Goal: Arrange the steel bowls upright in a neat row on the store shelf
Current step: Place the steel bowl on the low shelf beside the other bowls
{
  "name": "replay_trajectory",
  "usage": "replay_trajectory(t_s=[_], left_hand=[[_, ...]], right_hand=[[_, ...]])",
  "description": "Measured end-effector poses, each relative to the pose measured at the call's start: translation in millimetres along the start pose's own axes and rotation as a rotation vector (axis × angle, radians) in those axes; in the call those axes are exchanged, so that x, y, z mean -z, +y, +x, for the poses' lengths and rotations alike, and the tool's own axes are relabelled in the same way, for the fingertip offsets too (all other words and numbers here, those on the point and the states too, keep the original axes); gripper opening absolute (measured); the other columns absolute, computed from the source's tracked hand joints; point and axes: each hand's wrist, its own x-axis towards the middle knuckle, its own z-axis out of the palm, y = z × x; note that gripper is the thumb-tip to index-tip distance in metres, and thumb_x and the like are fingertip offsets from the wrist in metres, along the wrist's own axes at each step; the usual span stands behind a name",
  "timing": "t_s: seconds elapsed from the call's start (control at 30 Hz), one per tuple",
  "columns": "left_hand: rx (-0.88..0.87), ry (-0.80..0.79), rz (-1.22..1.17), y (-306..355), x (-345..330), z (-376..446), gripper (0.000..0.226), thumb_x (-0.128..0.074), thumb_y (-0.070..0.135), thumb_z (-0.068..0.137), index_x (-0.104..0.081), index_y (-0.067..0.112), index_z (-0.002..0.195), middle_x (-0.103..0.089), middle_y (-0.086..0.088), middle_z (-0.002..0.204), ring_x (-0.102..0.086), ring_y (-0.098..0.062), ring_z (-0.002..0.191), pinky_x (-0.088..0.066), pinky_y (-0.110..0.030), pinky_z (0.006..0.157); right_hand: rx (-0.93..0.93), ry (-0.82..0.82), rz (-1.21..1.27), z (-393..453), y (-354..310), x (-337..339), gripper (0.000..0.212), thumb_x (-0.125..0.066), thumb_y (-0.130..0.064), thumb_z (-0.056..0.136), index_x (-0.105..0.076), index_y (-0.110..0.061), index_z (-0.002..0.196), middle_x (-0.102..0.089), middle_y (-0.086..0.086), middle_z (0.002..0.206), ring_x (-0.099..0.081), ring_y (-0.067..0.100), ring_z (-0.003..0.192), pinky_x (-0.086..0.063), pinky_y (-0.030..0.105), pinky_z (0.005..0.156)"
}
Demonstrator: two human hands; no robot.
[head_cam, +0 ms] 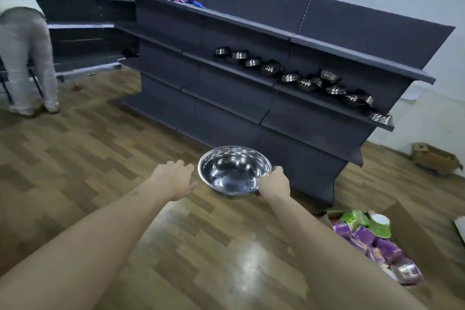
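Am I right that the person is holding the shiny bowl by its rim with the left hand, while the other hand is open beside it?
Not quite. The head view shows the right hand holding the shiny bowl by its rim, fingers curled over the edge. The left hand is the one that is open beside it, apart from the bowl.

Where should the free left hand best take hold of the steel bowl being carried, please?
Probably the rim on the left side of the steel bowl, opposite the right hand gripping its right rim. The bowl sits upright and open, so the left hand fingers can hook its thin edge.
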Motion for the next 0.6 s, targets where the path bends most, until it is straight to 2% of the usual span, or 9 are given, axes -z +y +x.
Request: replay_trajectory(t_s=[0.1, 0.2, 0.37, 0.6], left_hand=[[-0.019, 0.006, 0.008, -7, 8, 39, 0.055, -0.034, 0.054, 0.099, -0.040, 0.018, 0.140, -0.048, -0.010, 0.134, -0.051, -0.031, 0.122, -0.046, -0.045, 0.097], [-0.018, -0.015, 0.018, -16, 13, 82, 0.054, -0.034, 0.053, 0.099, -0.039, 0.018, 0.140, -0.047, -0.009, 0.136, -0.050, -0.031, 0.122, -0.046, -0.044, 0.095], [0.022, -0.041, 0.043, -34, 31, 169, 0.055, -0.035, 0.052, 0.099, -0.036, 0.019, 0.143, -0.044, -0.009, 0.140, -0.047, -0.030, 0.126, -0.044, -0.044, 0.098], [0.073, -0.026, 0.017, -59, 76, 286, 0.056, -0.036, 0.052, 0.099, -0.035, 0.021, 0.146, -0.044, -0.008, 0.140, -0.046, -0.030, 0.128, -0.043, -0.044, 0.101]], right_hand=[[-0.001, 0.007, 0.008, 35, -19, -16, 0.043, -0.050, -0.005, 0.087, -0.046, -0.007, 0.130, -0.068, 0.014, 0.113, -0.070, 0.038, 0.099, -0.057, 0.042, 0.083], [-0.001, -0.011, 0.033, 77, -38, -34, 0.046, -0.050, -0.006, 0.086, -0.045, -0.008, 0.132, -0.068, 0.014, 0.111, -0.072, 0.038, 0.096, -0.059, 0.046, 0.087], [0.009, -0.024, 0.038, 166, -73, -49, 0.043, -0.048, -0.006, 0.089, -0.046, -0.007, 0.131, -0.065, 0.012, 0.111, -0.071, 0.037, 0.096, -0.060, 0.046, 0.085], [0.001, -0.033, 0.077, 299, -156, -68, 0.039, -0.052, -0.006, 0.091, -0.041, -0.004, 0.128, -0.064, 0.015, 0.110, -0.073, 0.039, 0.091, -0.062, 0.047, 0.085]])
